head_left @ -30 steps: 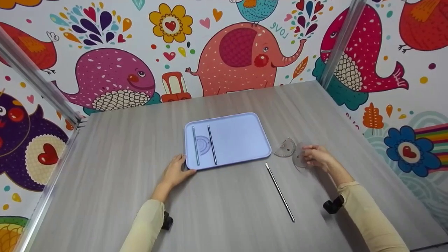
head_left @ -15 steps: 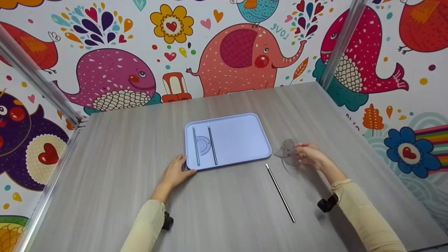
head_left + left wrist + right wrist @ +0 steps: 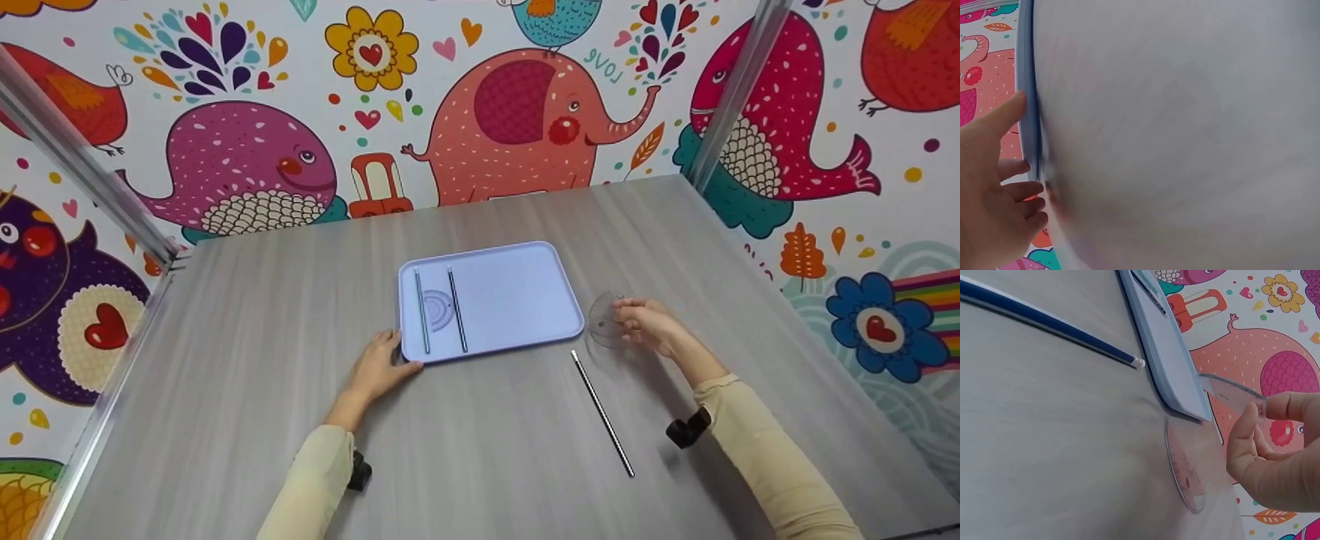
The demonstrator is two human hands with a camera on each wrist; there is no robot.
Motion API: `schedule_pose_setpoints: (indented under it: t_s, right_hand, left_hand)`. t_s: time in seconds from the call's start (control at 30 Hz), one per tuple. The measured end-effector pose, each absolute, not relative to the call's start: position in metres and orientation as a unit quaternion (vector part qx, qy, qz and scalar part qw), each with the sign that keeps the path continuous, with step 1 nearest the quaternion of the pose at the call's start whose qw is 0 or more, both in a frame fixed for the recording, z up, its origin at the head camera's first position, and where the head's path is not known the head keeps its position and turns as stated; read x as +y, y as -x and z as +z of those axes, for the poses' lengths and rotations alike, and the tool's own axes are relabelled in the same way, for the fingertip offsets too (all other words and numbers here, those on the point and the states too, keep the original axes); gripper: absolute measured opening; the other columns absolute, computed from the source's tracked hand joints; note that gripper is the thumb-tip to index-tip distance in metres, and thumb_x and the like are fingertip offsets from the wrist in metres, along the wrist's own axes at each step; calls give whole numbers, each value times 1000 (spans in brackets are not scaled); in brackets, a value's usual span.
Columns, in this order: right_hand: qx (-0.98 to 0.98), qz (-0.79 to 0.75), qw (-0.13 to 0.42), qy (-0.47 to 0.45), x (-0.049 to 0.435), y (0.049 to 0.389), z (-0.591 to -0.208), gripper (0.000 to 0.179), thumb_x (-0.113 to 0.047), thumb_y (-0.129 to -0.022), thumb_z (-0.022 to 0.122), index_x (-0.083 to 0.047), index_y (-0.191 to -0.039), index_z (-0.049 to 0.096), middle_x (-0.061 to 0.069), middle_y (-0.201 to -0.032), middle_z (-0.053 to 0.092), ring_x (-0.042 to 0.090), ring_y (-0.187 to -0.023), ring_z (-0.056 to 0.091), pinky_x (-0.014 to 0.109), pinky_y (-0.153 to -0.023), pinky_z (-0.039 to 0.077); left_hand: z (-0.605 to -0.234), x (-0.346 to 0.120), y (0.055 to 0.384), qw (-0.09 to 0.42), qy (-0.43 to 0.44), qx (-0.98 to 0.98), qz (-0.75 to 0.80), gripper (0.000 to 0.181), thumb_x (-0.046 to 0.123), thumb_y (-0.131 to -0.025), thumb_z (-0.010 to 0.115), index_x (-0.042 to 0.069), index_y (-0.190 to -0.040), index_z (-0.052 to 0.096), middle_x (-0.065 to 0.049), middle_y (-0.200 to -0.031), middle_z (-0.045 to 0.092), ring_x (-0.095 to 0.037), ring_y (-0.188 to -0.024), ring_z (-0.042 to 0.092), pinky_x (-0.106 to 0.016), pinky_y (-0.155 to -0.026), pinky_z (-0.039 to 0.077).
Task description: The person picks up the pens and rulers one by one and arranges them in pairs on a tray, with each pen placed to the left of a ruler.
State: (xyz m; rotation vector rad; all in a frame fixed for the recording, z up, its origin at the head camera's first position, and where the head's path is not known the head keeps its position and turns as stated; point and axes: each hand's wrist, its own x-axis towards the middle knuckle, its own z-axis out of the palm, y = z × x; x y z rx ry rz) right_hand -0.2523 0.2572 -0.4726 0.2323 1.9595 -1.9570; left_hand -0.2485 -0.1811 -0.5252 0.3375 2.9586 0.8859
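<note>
A light blue tray [image 3: 517, 292] lies on the table, bearing two dark pencils and a clear protractor [image 3: 440, 311]. My left hand [image 3: 373, 369] holds the tray's near left corner, thumb along the near edge and fingers at the left side. Between thumb and fingertips, my right hand [image 3: 651, 328] pinches another clear protractor [image 3: 1233, 389], raised just right of the tray. Beneath it, a further clear protractor [image 3: 1185, 467] lies on the table; the two overlap in the head view. A dark patterned pencil [image 3: 602, 412] with a pale end lies nearer me.
The wood-grain table [image 3: 300, 300] meets brightly printed walls [image 3: 517, 120] at the back and sides. Metal posts [image 3: 739, 97] stand at the back corners. A small black camera [image 3: 688, 429] sits on the right wrist.
My right hand has moved left with the pinched protractor, bringing it over the one on the table and close to the tray's right edge. The left hand has stayed at the tray corner.
</note>
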Motion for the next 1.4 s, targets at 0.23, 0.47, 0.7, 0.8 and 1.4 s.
schedule_pose_setpoints:
  t_s: [0.23, 0.47, 0.7, 0.8, 1.4]
  right_hand:
    - [687, -702, 171, -80, 242, 259, -470, 30, 0, -86, 46, 8, -114, 43, -4, -67, 47, 2, -55, 42, 16, -53, 47]
    - [681, -706, 174, -86, 224, 265, -466, 24, -1, -87, 45, 2, -111, 45, -5, -67, 48, 3, -57, 45, 18, -54, 47]
    - [663, -722, 173, -96, 206, 272, -462, 26, 1, -86, 46, 3, -112, 44, -4, -65, 45, 3, -54, 42, 16, -48, 44]
    - [665, -722, 165, -96, 199, 274, -462, 21, 2, -84, 48, -1, -105, 47, -2, -67, 46, 5, -55, 44, 16, -48, 43]
    - [666, -723, 157, -95, 155, 286, -471, 29, 2, -82, 49, 2, -110, 50, -1, -70, 48, 8, -61, 48, 19, -53, 45]
  left_hand:
    - [-525, -181, 249, 18, -109, 952, 284, 72, 32, -78, 68, -9, -130, 41, -32, -133, 37, -43, -127, 30, -49, -106, 24]
    - [-522, -180, 249, 29, -107, 955, 275, 72, 34, -79, 67, -10, -130, 41, -32, -134, 36, -43, -128, 29, -50, -106, 24]
    - [-521, -180, 248, 36, -101, 956, 273, 72, 34, -79, 67, -9, -131, 40, -32, -135, 35, -43, -129, 27, -50, -107, 21]
    - [-520, -179, 248, 36, -98, 955, 277, 72, 34, -79, 67, -8, -132, 40, -31, -136, 35, -42, -129, 27, -49, -108, 21]
    - [-522, -180, 250, 17, -116, 953, 278, 72, 31, -77, 70, -12, -128, 42, -32, -133, 38, -42, -127, 31, -47, -107, 23]
